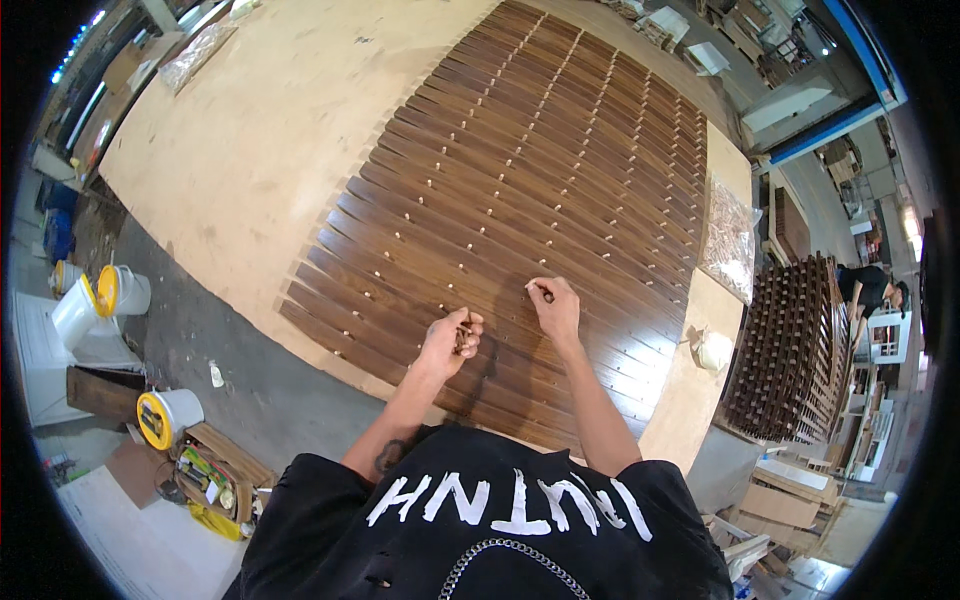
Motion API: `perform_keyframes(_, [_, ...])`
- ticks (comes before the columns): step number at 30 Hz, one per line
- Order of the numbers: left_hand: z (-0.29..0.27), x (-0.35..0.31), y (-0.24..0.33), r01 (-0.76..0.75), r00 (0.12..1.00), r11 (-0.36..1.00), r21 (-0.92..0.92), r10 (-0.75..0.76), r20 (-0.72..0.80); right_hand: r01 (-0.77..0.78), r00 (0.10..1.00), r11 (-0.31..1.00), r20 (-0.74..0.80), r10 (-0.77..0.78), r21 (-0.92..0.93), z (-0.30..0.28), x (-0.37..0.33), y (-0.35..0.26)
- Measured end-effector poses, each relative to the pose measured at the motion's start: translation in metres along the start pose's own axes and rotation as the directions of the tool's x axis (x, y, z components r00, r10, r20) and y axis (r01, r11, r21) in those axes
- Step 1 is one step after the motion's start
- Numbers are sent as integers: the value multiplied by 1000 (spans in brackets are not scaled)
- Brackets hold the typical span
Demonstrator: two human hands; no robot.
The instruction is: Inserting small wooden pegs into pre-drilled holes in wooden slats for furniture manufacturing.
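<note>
Dark brown wooden slats lie side by side on a large pale tabletop. Short light wooden dowels stand up from them in several rows running away from me. My left hand is curled around a small handful of dowels, held over the near slats. To its right, my right hand pinches one dowel between thumb and fingers, low over the slats. Whether that dowel touches a hole cannot be made out. Near my right hand, some slats show small holes without dowels.
A clear bag of dowels and a whitish tub sit along the table's right side. Beyond stands a stack of dark slatted panels, with another person beside it. White buckets and a wooden crate are at lower left.
</note>
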State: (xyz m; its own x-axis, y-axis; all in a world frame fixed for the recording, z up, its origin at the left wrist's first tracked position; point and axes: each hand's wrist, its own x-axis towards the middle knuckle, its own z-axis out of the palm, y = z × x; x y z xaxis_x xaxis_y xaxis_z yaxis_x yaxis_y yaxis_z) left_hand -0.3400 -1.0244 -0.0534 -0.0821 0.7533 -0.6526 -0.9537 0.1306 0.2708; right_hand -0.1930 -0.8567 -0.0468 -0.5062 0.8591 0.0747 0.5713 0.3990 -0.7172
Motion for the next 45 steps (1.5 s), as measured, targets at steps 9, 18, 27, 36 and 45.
perform_keyframes(9, [-2,-21,9,19,1000,982,-188,-20,1,175,974,952,-95,-204,-251,12,4,2])
perform_keyframes(18, [6,-39,19,11,977,986,164,-46,209,166,979,869,182,-89,-465,4,13,-11])
perform_keyframes(27, [31,-40,17,-95,955,943,318,-3,297,174,949,810,314,13,-560,-15,27,-39])
perform_keyframes(36, [16,-30,-6,189,893,834,518,-365,264,-466,851,538,521,57,702,-22,-90,-43])
perform_keyframes(45, [10,-27,-14,102,979,878,467,-173,112,-22,999,1000,-26,21,-10,-9,-31,-6])
